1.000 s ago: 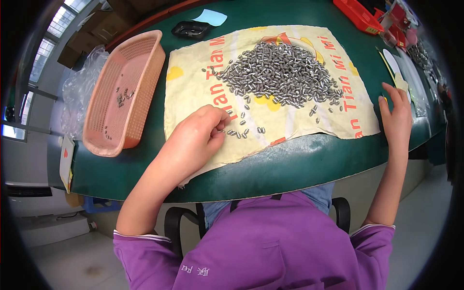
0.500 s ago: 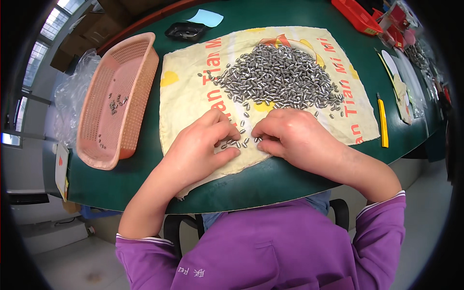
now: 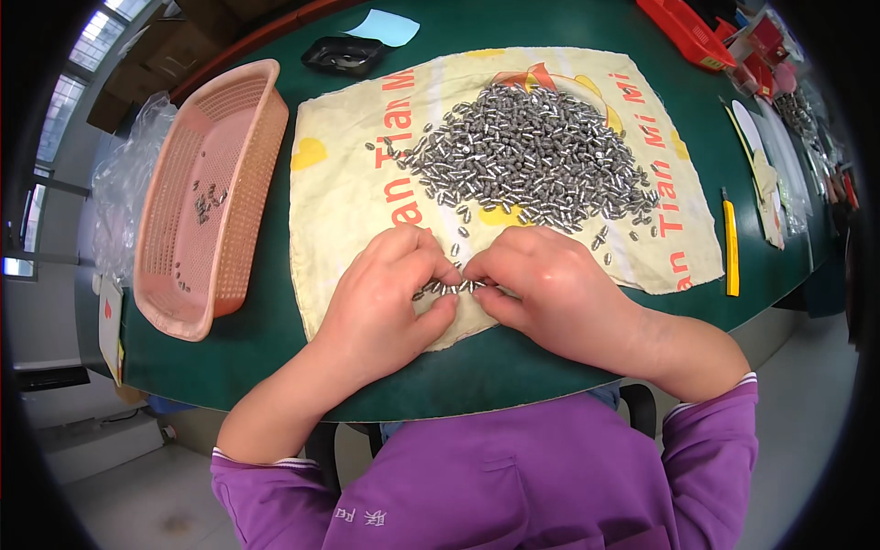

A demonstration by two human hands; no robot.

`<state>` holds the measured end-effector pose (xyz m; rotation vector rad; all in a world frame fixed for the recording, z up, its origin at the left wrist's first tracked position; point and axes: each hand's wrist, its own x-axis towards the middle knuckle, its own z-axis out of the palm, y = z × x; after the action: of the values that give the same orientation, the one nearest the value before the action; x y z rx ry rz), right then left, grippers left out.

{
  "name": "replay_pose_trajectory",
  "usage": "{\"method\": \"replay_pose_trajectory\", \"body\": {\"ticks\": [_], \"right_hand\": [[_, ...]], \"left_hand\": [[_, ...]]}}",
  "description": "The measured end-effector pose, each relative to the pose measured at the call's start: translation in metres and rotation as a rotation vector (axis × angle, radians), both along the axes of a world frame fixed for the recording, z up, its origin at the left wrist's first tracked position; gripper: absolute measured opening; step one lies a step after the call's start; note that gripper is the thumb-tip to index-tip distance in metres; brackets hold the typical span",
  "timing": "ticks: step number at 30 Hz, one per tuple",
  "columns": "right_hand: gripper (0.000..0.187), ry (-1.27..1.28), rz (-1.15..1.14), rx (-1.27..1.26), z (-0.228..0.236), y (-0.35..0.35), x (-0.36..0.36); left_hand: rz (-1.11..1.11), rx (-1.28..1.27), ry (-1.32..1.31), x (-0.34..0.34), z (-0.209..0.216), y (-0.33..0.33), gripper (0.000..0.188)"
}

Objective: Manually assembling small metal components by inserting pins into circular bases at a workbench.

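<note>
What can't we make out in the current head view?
- Head view: palms of the left hand and right hand, hidden by the backs of the hands; grip unclear.
- Head view: metal pieces between them, partly covered by both hands.
- Head view: bottom of the metal pile, buried under upper pieces; no count.
- Head view: red tray, cut off by the upper edge.
</note>
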<state>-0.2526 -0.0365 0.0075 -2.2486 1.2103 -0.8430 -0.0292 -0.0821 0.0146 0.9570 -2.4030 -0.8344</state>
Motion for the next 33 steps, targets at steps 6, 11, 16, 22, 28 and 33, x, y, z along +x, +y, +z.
{"method": "replay_pose_trajectory", "body": {"ticks": [6, 11, 16, 22, 28, 33], "right_hand": [[0.016, -0.005, 0.009, -0.03, -0.001, -0.002, 0.0], [0.013, 0.031, -0.007, -0.039, 0.001, -0.003, -0.004], [0.017, 0.101, -0.089, -0.073, 0.003, 0.0, -0.004], [0.02, 0.087, -0.078, -0.058, 0.004, -0.001, -0.001], [0.016, 0.029, -0.08, 0.045, 0.005, -0.001, -0.003], [0.015, 0.022, -0.079, 0.053, 0.005, -0.002, -0.003]], "left_hand": [[-0.01, 0.019, 0.063, 0.002, -0.002, 0.0, 0.021], [-0.044, 0.005, 0.087, 0.006, -0.005, -0.002, 0.022], [-0.022, -0.037, 0.091, 0.003, -0.006, -0.003, 0.026], [-0.035, -0.067, 0.076, 0.0, -0.006, -0.003, 0.027], [-0.015, -0.08, 0.092, 0.001, -0.012, -0.002, 0.026], [-0.029, -0.048, 0.099, 0.003, -0.008, -0.002, 0.028]]}}
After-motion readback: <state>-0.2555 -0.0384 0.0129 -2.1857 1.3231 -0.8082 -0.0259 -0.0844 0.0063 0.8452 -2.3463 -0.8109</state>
